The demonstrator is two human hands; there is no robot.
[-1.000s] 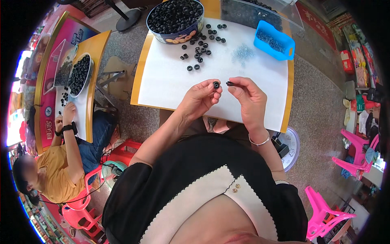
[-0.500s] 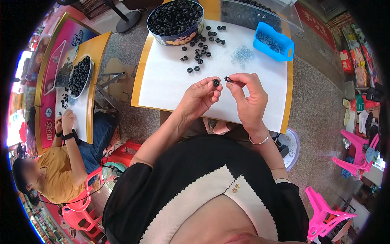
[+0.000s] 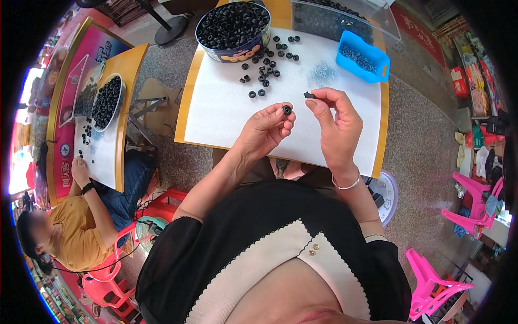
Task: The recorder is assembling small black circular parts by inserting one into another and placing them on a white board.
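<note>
Left hand (image 3: 267, 127) grip pinches black ring (image 3: 287, 110); right hand (image 3: 335, 121) grip pinches small black piece (image 3: 308, 95).

The left hand (image 3: 267, 127) is pinching a black ring (image 3: 287, 110) over the white sheet (image 3: 216, 116), while the right hand (image 3: 337, 127) is holding a small dark piece (image 3: 308, 95) just beside that ring. Beyond the ring, a round tin (image 3: 233, 27) and a blue tray (image 3: 363, 56) are sitting.
</note>
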